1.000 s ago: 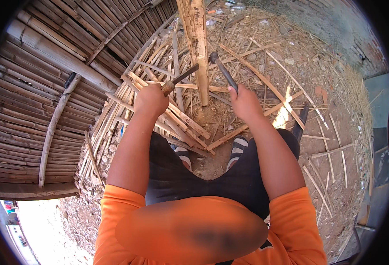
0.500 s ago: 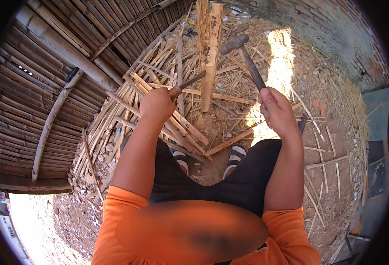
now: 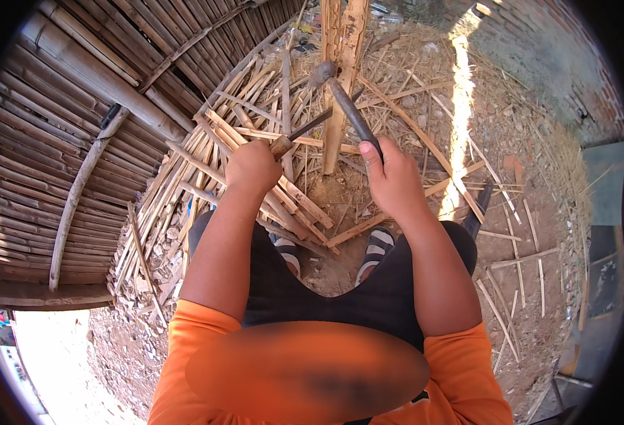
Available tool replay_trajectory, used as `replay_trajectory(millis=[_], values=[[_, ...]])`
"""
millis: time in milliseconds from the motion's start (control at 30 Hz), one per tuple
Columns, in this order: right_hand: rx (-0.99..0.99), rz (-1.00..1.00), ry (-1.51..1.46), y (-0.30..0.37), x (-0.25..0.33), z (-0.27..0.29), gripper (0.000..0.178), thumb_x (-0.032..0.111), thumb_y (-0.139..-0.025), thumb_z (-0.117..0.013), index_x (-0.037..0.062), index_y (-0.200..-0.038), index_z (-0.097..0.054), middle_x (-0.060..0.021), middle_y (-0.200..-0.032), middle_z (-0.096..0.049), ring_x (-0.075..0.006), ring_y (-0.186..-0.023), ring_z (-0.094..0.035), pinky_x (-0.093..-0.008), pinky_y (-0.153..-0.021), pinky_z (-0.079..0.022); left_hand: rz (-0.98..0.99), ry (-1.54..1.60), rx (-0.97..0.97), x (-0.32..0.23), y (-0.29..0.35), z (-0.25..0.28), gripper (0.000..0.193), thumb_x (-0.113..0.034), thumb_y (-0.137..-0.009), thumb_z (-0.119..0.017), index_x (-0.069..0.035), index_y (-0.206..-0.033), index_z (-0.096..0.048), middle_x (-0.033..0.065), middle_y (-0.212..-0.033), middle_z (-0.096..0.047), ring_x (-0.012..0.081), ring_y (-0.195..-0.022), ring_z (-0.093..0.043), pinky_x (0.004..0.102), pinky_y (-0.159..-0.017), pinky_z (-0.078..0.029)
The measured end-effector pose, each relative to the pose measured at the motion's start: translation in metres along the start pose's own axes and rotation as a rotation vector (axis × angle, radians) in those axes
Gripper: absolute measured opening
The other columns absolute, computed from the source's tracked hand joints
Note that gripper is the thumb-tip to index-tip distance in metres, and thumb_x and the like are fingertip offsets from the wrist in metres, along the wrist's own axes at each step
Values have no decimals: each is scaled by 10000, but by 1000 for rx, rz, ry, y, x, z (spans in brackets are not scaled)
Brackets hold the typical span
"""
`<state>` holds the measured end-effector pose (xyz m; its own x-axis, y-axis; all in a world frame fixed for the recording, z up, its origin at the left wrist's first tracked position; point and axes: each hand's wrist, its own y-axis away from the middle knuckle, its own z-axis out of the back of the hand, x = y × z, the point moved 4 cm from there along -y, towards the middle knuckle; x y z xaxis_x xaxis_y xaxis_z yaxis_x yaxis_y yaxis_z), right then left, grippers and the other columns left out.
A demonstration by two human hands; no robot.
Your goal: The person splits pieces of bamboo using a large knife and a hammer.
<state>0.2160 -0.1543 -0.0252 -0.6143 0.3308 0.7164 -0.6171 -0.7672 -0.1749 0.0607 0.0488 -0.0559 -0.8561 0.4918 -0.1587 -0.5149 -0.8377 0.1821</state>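
My left hand (image 3: 254,168) is closed round the wooden handle of a knife (image 3: 312,126) with a long dark blade. The blade runs into an upright split wooden post (image 3: 336,131), and its dark tip shows on the right side. A split divides the post's upper part into two strips. In my right hand (image 3: 395,177) is the dark handle of a hammer (image 3: 351,110), held with the thumb along it. The hammer's head hangs by the post, above the blade in the picture; whether it touches anything I cannot tell.
Many split wood strips (image 3: 198,166) lie piled at the left, beside a bamboo-slat wall (image 3: 35,163). More thin sticks (image 3: 517,262) and straw cover the ground at the right. A brick wall (image 3: 560,64) stands behind. My sandalled feet (image 3: 375,251) are close to the post's base.
My right hand has swung the hammer leftward, bringing its head from right of the post to in front of it. The post's top leans slightly more to the right. My left hand stays nearly still.
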Motion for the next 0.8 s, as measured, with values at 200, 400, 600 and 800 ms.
replay_trajectory(millis=[200,400,600,800], values=[[-18,8,59,2,-21,-24,388,375,-1050,-528,5,-938,-556,-199,-642,-609,-420,-593,-625,-482,-558,-465,-36,-2,-19,-3,-4,0,290,-192,-853,-659,-46,-1096,-721,190,-1132,-722,359,-1067,-698,452,-919,-567],[-71,-48,-36,-6,-15,-13,398,382,-1060,-505,-2,-984,-573,-184,-642,-612,-415,-600,-626,-478,-580,-469,-18,62,-25,2,-8,-4,290,-166,-841,-638,-41,-1090,-721,201,-1118,-722,365,-1055,-700,458,-911,-568],[-82,-14,-14,-4,-10,-22,399,393,-1057,-505,1,-1005,-563,-188,-639,-602,-422,-604,-619,-493,-594,-467,-58,43,-58,7,-13,-8,280,-177,-837,-656,-33,-1069,-718,200,-1092,-727,368,-1033,-705,468,-898,-570],[145,-132,25,-5,-22,-42,463,446,-1044,-513,-5,-964,-581,-205,-673,-608,-410,-637,-619,-506,-623,-458,-15,67,-39,16,-11,-19,282,-192,-844,-675,-47,-1085,-702,193,-1055,-731,366,-1010,-709,470,-882,-575]])
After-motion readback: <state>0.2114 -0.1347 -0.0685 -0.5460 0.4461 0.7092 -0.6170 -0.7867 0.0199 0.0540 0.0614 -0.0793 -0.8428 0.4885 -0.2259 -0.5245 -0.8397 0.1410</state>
